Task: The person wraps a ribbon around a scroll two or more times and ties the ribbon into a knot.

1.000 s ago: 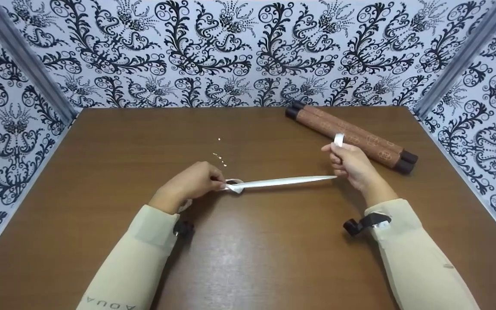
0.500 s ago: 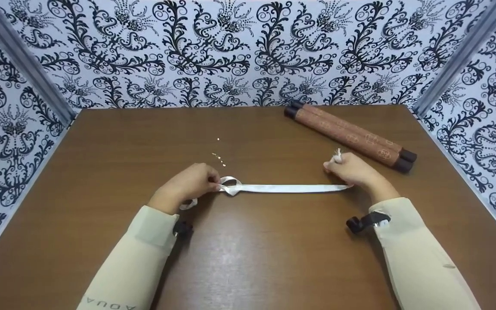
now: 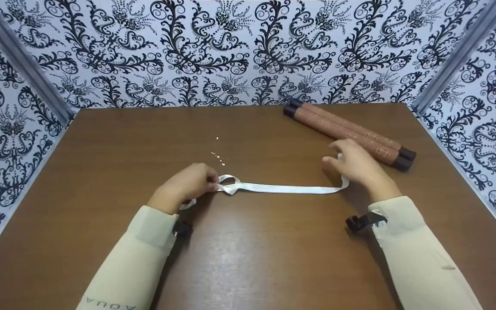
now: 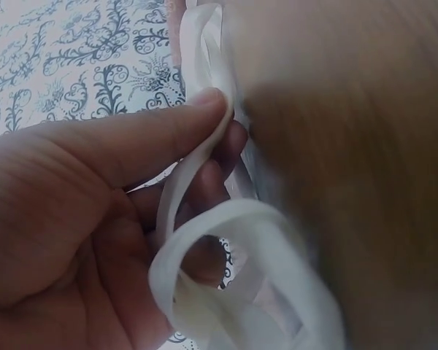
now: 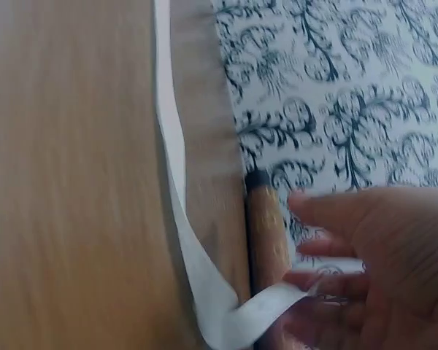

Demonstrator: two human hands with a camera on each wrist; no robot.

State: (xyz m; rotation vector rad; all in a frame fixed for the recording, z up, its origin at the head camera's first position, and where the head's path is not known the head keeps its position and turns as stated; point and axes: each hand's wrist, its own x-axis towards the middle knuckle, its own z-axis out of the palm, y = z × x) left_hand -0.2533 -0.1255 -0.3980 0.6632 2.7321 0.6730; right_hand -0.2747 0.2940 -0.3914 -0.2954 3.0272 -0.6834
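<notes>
A white ribbon (image 3: pixel 289 188) lies across the brown table between both hands, with a small loop (image 3: pixel 229 178) at its left part. My left hand (image 3: pixel 193 183) pinches the ribbon beside the loop between thumb and fingertips; in the left wrist view more ribbon (image 4: pixel 237 219) curls loosely below those fingers. My right hand (image 3: pixel 355 165) has its thumb and index finger spread apart. The ribbon's right end rises off the table into that hand, and in the right wrist view the ribbon (image 5: pixel 259 313) runs in among the lower fingers. Its very tip is partly hidden there.
Two brown patterned rolls with dark ends (image 3: pixel 347 131) lie side by side at the back right, close behind my right hand. Several tiny pale bits (image 3: pixel 218 158) are scattered beyond the loop. Patterned panels (image 3: pixel 248 51) border the table at the back and sides.
My right hand first moved down and slightly right, straightening the ribbon; since then its thumb and index finger have spread and the ribbon's right end has slackened into a bend. The left hand barely moved.
</notes>
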